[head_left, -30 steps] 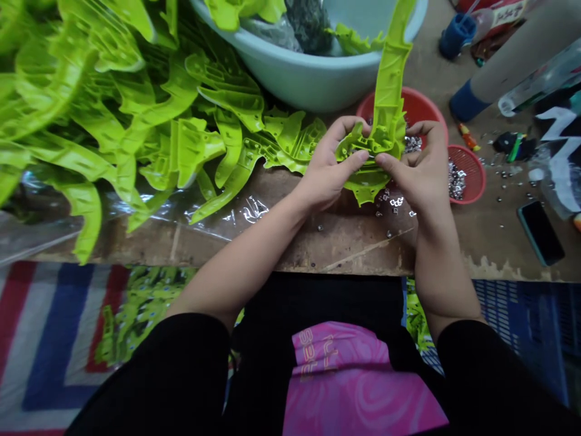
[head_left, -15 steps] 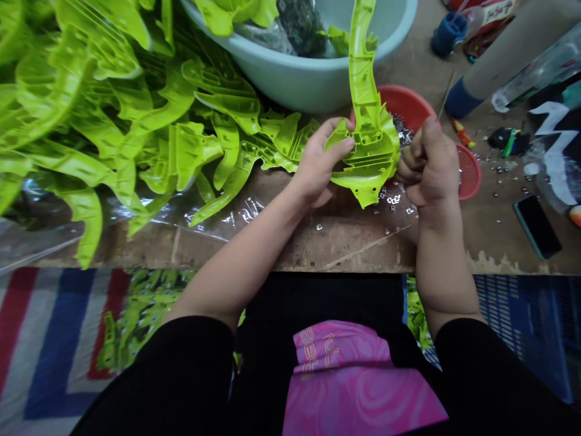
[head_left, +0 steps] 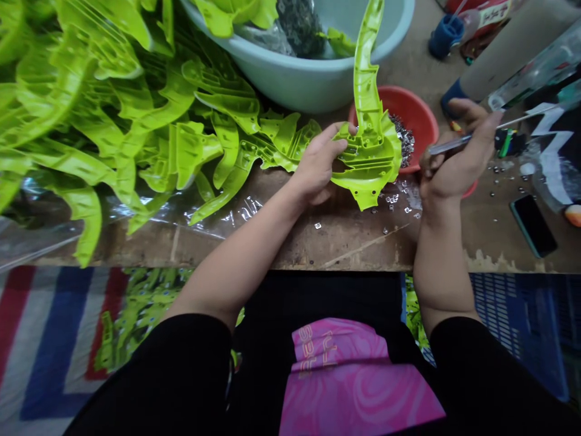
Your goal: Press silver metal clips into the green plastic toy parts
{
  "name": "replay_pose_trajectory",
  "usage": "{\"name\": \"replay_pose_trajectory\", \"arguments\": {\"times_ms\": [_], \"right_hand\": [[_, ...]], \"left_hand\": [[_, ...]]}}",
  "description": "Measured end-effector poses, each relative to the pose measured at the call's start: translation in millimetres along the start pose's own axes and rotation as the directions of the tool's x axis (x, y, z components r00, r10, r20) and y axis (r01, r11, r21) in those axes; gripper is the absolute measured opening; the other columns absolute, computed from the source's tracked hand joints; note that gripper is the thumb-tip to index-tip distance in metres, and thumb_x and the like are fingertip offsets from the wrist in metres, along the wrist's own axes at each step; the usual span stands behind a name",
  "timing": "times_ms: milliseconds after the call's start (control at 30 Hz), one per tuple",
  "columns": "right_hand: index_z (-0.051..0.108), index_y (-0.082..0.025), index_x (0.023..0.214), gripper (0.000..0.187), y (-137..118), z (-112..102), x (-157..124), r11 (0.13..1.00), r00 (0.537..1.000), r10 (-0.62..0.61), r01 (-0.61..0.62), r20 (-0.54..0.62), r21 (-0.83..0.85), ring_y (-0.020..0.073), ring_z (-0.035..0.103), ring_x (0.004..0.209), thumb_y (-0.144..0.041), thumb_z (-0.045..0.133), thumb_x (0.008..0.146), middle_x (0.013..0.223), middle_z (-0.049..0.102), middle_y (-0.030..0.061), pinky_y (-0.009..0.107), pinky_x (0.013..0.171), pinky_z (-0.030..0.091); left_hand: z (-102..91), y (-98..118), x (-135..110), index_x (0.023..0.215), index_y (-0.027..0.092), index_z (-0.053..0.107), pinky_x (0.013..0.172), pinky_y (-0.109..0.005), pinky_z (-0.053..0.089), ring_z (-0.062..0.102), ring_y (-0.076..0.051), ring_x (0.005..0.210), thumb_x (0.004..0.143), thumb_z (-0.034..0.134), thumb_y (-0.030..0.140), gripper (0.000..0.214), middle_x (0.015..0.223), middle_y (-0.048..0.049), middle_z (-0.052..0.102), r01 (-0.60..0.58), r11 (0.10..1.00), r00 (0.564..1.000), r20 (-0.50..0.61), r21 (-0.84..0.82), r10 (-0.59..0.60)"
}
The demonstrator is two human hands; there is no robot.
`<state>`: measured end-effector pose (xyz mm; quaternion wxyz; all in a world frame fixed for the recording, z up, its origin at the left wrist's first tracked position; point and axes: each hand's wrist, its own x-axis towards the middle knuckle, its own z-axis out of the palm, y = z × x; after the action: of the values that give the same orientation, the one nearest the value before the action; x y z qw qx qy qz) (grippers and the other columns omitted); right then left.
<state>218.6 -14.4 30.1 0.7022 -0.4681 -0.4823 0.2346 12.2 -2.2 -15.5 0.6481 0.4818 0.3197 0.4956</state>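
My left hand grips a lime-green plastic part by its left edge, thumb on top. The part is held above the bench, ribbed inner face up, with its long curved arm reaching away from me. My right hand, to the right of the part and apart from it, holds a screwdriver. Its clear handle lies across the fingers and its thin shaft points right. Behind the part stands a red bowl of small metal clips. More loose clips are scattered on the bench near the part.
A heap of similar green parts covers the bench's left side. A large pale-blue basin stands at the back. To the right lie a phone, a paper strip and bottles. A blue crate is below the bench edge.
My right hand has drawn back rightward from the part and turned over, its fingers loosening. The screwdriver shaft has swung from pointing away from me to pointing right. The left hand stays in place.
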Motion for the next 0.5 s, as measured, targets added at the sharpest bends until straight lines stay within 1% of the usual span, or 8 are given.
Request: {"name": "replay_pose_trajectory", "arguments": {"times_ms": [67,100,167,233,300,367,433,500], "right_hand": [[0.062,-0.027,0.121,0.051,4.5,-0.7,2.6,0.996,0.997,-0.077,0.078,-0.019,0.032,0.0112,0.050,0.045,-0.071,0.038,0.108,0.060,0.046,-0.0062,0.025,0.049,0.036],[0.059,-0.029,0.124,0.047,6.2,-0.8,3.2,0.996,0.997,-0.076,0.076,0.006,0.052,0.0133,0.063,0.057,-0.070,0.044,0.107,0.070,0.058,-0.0032,0.025,0.054,0.044],[0.055,-0.031,0.116,0.045,7.8,0.4,1.1,0.998,0.994,0.012,-0.019,0.105,0.068,0.0171,0.075,0.082,-0.073,0.058,0.101,0.097,0.072,0.0019,0.026,0.061,0.052],[0.050,-0.029,0.102,0.055,8.4,3.8,-5.3,0.985,0.959,0.161,-0.172,0.235,0.027,0.0175,0.074,0.087,-0.077,0.073,0.089,0.107,0.074,0.0014,0.025,0.059,0.053],[0.046,-0.028,0.096,0.063,9.6,5.8,-12.0,0.956,0.900,0.284,-0.294,0.330,-0.021,0.0171,0.072,0.084,-0.073,0.086,0.077,0.097,0.070,-0.0013,0.025,0.059,0.054],[0.045,-0.028,0.095,0.066,10.7,-1.3,-14.5,0.925,0.853,0.364,-0.378,0.374,-0.039,0.0188,0.071,0.087,-0.064,0.094,0.070,0.090,0.064,-0.0025,0.029,0.066,0.058],[0.042,-0.028,0.093,0.065,8.4,-24.3,-11.4,0.909,0.855,0.403,-0.415,0.327,-0.036,0.0205,0.070,0.090,-0.056,0.094,0.067,0.089,0.061,-0.0019,0.035,0.074,0.060],[0.040,-0.029,0.091,0.062,0.3,-62.6,-3.4,0.938,0.919,0.346,-0.337,0.187,-0.081,0.0201,0.066,0.086,-0.050,0.092,0.065,0.088,0.058,-0.0016,0.038,0.079,0.060]], "left_hand": [[-1.9,-3.8,2.8,0.122,0.022,0.057,0.086,-0.044,0.067,0.079,-0.022,0.098,0.103,0.049,0.042,0.028,0.108,-0.0037,0.071,-0.013,0.999,0.999,-0.037,0.030,0.014],[-2.7,-5.8,3.8,0.124,0.023,0.057,0.088,-0.046,0.067,0.080,-0.024,0.102,0.105,0.048,0.045,0.031,0.110,-0.0039,0.071,-0.029,0.999,0.998,-0.055,0.044,0.031],[-3.5,-8.4,4.1,0.129,0.025,0.055,0.094,-0.050,0.066,0.079,-0.027,0.114,0.106,0.047,0.052,0.037,0.116,-0.0040,0.071,-0.075,0.995,0.994,-0.075,0.063,0.080],[-3.0,-8.8,1.8,0.137,0.029,0.049,0.101,-0.051,0.064,0.073,-0.029,0.130,0.104,0.051,0.057,0.043,0.125,-0.0039,0.070,-0.133,0.989,0.989,-0.061,0.060,0.137],[-2.0,-8.6,-0.9,0.144,0.034,0.039,0.107,-0.051,0.062,0.065,-0.030,0.144,0.101,0.055,0.063,0.054,0.137,-0.0048,0.068,-0.183,0.982,0.983,-0.009,0.055,0.183],[-1.3,-10.2,-1.1,0.148,0.037,0.032,0.106,-0.049,0.062,0.060,-0.029,0.149,0.099,0.053,0.073,0.064,0.150,-0.0073,0.062,-0.210,0.976,0.977,0.060,0.059,0.206],[-1.2,-14.2,2.0,0.147,0.038,0.029,0.098,-0.044,0.064,0.063,-0.028,0.146,0.098,0.044,0.082,0.068,0.162,-0.0100,0.053,-0.235,0.969,0.967,0.121,0.080,0.224],[-2.1,-17.7,6.5,0.144,0.036,0.031,0.087,-0.037,0.064,0.069,-0.026,0.134,0.097,0.039,0.085,0.068,0.163,-0.0120,0.052,-0.299,0.943,0.948,0.157,0.144,0.276]]}}
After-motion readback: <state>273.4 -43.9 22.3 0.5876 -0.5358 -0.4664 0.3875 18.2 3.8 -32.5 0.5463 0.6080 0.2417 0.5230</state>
